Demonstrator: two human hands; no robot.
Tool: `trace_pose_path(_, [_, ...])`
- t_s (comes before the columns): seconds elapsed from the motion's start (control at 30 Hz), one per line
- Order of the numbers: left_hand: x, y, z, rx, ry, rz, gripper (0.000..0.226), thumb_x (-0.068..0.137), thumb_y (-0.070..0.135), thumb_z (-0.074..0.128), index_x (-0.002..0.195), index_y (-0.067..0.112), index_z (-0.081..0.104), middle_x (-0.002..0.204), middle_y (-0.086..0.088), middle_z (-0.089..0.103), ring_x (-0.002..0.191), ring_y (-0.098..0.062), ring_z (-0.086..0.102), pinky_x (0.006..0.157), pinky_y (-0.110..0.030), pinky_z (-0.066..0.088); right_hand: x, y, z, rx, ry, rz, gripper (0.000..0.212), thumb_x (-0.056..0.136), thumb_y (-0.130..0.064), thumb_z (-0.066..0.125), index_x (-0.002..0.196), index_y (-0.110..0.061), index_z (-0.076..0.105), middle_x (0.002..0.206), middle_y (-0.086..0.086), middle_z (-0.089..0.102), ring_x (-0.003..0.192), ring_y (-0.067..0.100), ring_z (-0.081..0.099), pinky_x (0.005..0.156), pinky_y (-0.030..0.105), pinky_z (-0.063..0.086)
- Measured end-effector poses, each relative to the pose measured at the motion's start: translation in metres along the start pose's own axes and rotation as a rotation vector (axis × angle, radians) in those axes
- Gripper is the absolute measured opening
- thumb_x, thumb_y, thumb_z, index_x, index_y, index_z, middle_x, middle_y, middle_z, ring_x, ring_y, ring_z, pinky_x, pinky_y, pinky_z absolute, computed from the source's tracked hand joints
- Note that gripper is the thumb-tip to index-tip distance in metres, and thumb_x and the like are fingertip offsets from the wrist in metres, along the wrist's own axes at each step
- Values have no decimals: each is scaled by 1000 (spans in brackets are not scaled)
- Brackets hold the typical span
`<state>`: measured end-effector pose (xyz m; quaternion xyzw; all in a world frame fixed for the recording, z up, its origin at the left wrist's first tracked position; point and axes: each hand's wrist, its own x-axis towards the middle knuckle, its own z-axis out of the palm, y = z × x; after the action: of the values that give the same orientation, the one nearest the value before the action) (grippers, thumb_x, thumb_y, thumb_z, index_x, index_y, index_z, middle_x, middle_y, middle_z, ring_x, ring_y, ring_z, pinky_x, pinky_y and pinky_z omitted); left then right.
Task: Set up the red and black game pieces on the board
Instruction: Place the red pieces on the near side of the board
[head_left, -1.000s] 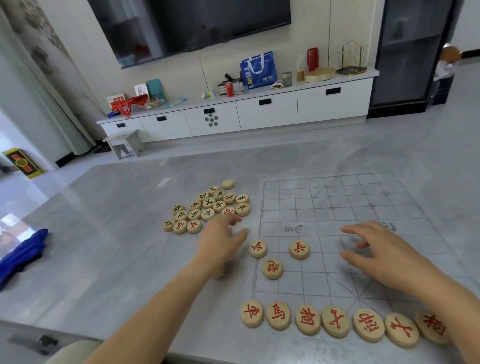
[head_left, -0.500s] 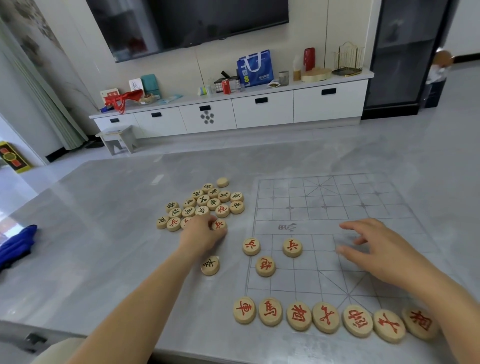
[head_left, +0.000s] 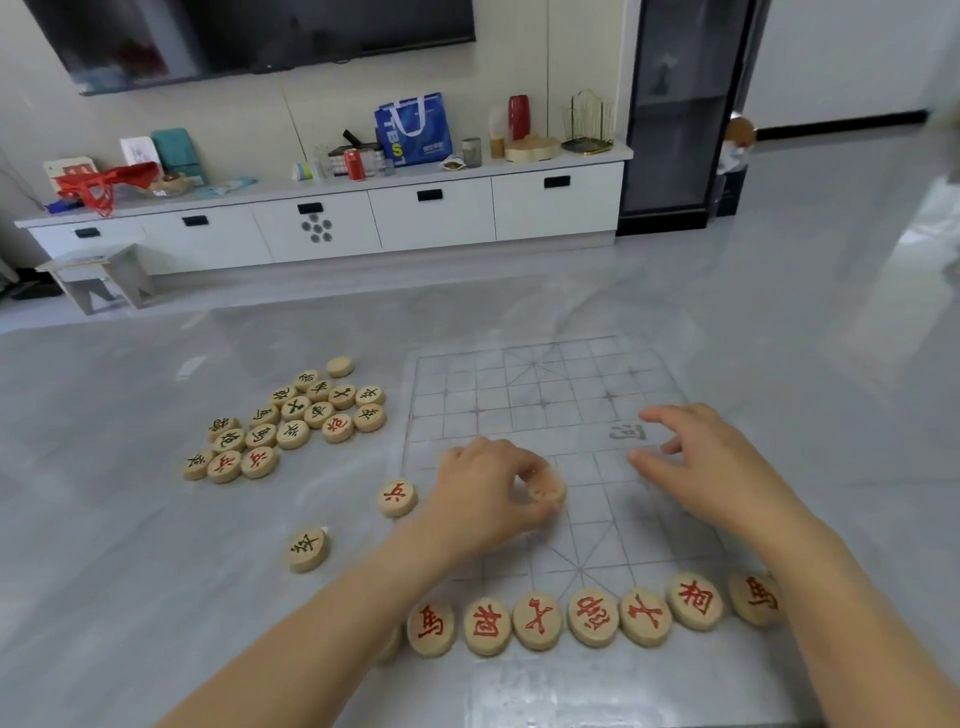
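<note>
A faint grid board (head_left: 545, 400) is printed on the grey table. My left hand (head_left: 488, 493) is over the board's near left part, fingers closed on a round wooden red-marked piece (head_left: 545, 488). My right hand (head_left: 711, 462) hovers over the board's right side with fingers spread and nothing in it. A row of red-lettered pieces (head_left: 592, 616) lines the near edge of the board. One red piece (head_left: 397, 498) lies at the board's left edge, and a dark-lettered piece (head_left: 306, 548) lies apart on the table. A heap of mixed pieces (head_left: 291, 423) sits left of the board.
The grey table (head_left: 130, 571) reaches from the near edge to the far side. Beyond it stand a small stool (head_left: 98, 278), a long white cabinet (head_left: 431, 213) with bags and cans on top, and a dark glass-door cabinet (head_left: 675, 114).
My left hand went to the heap, then came right onto the board holding a red piece. Two pieces that lay on the board's left are now hidden under it. The camera view shifted.
</note>
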<state>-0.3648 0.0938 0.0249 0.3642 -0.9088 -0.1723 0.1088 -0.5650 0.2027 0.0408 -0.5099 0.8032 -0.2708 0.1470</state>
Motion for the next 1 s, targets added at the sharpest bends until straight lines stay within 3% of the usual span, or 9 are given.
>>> trace_pose_path(0.23, [16, 4, 17, 48, 44, -67, 40, 82, 50, 61, 116, 28, 62, 113, 10, 62, 110, -13, 47, 88, -33, 27, 1, 0, 0, -78, 0, -2, 53, 88, -45, 54, 137, -28, 41, 137, -7, 39, 109, 11, 53, 89, 34, 46])
trace_pose_path(0.4, [20, 0, 20, 52, -22, -67, 55, 81, 51, 63, 130, 28, 53, 125, 10, 57, 120, -15, 43, 98, -37, 27, 2, -2, 2, -92, -6, -16, 53, 89, -44, 53, 138, -27, 40, 138, -7, 38, 110, 11, 53, 89, 34, 47])
trace_pose_path(0.53, [8, -20, 7, 48, 16, -113, 61, 81, 55, 62, 135, 30, 47, 134, 11, 52, 124, -13, 40, 103, -37, 26, 1, 0, 4, -113, -4, -25, 52, 90, -44, 51, 138, -27, 40, 138, -7, 38, 111, 11, 52, 86, 33, 47])
trace_pose_path(0.7, [-27, -75, -25, -43, 155, -305, 46, 85, 49, 59, 127, 29, 56, 126, 10, 58, 119, -12, 49, 102, -41, 37, 1, 0, 6, -138, -10, -39, 52, 89, -46, 51, 137, -28, 41, 138, -6, 38, 112, 12, 52, 82, 33, 46])
trace_pose_path(0.8, [-46, -109, -42, -184, 264, -460, 39, 85, 39, 64, 121, 25, 59, 112, 9, 61, 107, -13, 55, 93, -36, 45, 1, -3, 9, -142, -20, -44, 52, 88, -46, 52, 136, -28, 43, 136, -5, 40, 110, 14, 52, 82, 34, 46])
trace_pose_path(0.9, [-57, -126, -48, -212, 169, -531, 42, 82, 41, 66, 120, 26, 58, 108, 13, 59, 102, -8, 54, 93, -33, 45, 1, -6, 12, -142, -29, -46, 52, 87, -46, 54, 134, -28, 44, 135, -5, 41, 107, 14, 54, 84, 36, 48])
trace_pose_path(1.0, [-60, -120, -44, -153, 3, -475, 48, 79, 49, 67, 123, 31, 55, 112, 14, 57, 105, -8, 53, 99, -38, 42, 1, -10, 14, -148, -48, -52, 51, 86, -46, 53, 134, -29, 44, 136, -5, 40, 106, 13, 54, 85, 36, 48])
